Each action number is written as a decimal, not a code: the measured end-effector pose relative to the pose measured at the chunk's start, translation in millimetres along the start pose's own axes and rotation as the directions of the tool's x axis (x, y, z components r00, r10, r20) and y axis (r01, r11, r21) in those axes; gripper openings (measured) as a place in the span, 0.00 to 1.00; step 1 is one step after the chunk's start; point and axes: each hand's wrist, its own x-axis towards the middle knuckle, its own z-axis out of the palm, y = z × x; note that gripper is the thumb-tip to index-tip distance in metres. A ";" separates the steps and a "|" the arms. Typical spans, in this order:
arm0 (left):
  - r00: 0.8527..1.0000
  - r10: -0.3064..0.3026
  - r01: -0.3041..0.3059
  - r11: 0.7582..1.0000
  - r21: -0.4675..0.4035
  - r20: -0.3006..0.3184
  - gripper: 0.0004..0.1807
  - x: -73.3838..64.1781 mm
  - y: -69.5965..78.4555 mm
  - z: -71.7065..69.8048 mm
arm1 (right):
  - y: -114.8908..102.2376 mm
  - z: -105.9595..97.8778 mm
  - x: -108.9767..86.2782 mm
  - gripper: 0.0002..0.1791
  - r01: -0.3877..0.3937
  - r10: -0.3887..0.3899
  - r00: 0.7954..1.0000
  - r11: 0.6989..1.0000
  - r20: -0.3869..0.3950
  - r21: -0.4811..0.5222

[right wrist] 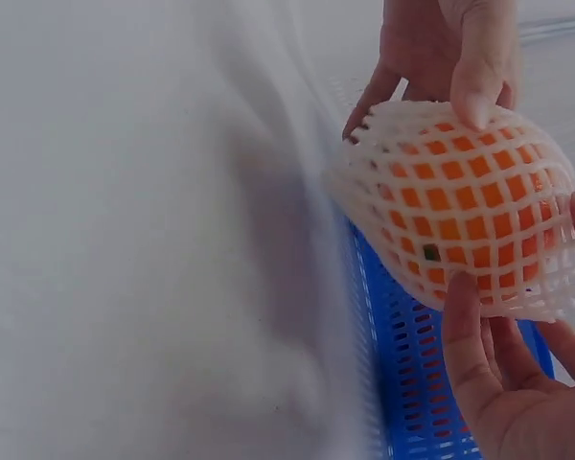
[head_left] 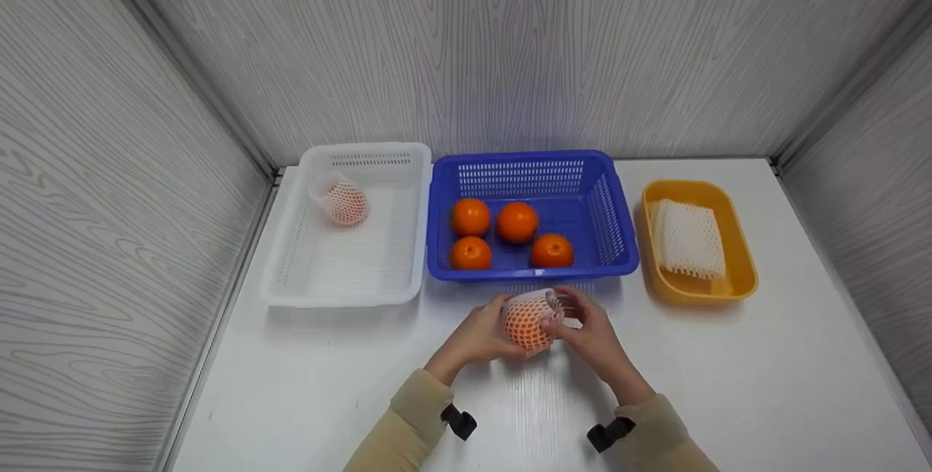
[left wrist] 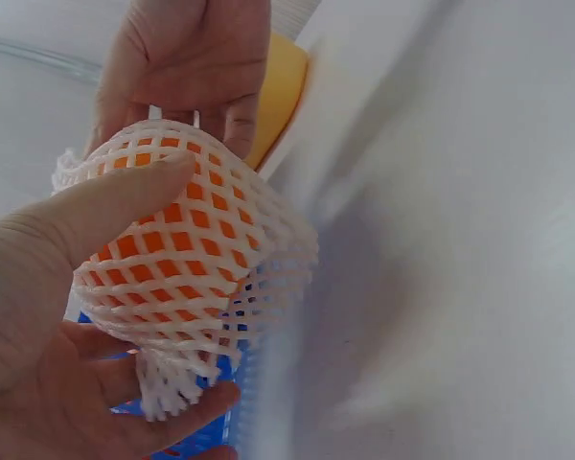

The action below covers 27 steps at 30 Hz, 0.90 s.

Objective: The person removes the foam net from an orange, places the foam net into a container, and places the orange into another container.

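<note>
In front of the blue basket, both hands hold an orange [left wrist: 155, 241] inside a white foam net sleeve [head_left: 529, 323]. My left hand [head_left: 480, 337] grips it from the left; in the left wrist view its thumb lies across the net and its fingers curl beneath. The right hand [head_left: 597, 337] holds the right end of the sleeve between thumb and fingers. Loose net stands out past the fruit at both ends in the right wrist view. The blue basket [head_left: 535, 274] behind contains several bare oranges [head_left: 518, 222].
To the left, a white basket [head_left: 342, 301] holds one netted fruit [head_left: 346, 204]. A yellow tub [head_left: 741, 268] on the right contains a stack of flat white foam nets [head_left: 692, 239]. Grey wood-grain panels [head_left: 510, 49] enclose the white table [head_left: 349, 384] at back and sides.
</note>
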 end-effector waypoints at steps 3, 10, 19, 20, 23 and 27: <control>1.000 -0.001 0.001 0.999 0.045 0.003 0.51 2.0 -4.5 5.8 | 3.2 0.5 0.0 0.38 0.061 -0.060 0.998 0.998 0.030 -0.027; 0.999 0.036 -0.035 0.990 0.134 -0.009 0.50 3.2 -13.0 14.6 | 6.7 1.7 -3.3 0.36 0.144 -0.139 0.986 0.988 0.086 -0.053; 0.998 0.061 -0.064 0.993 0.102 0.033 0.49 -0.2 -12.1 0.9 | -17.6 4.2 -13.5 0.31 0.162 -0.149 0.984 0.977 0.101 -0.139; 0.997 0.070 -0.072 0.993 0.088 0.025 0.48 -0.4 -11.2 -0.3 | -15.1 4.5 -12.9 0.31 0.169 -0.155 0.983 0.975 0.102 -0.146; 0.996 0.093 -0.093 0.995 0.043 0.004 0.42 -0.6 -9.5 -1.5 | -3.3 5.1 -10.3 0.31 0.203 -0.186 0.977 0.963 0.108 -0.176; 0.995 0.101 -0.100 0.995 0.019 -0.022 0.38 -1.0 -9.8 -1.2 | 12.8 5.0 -5.1 0.31 0.227 -0.208 0.971 0.957 0.117 -0.178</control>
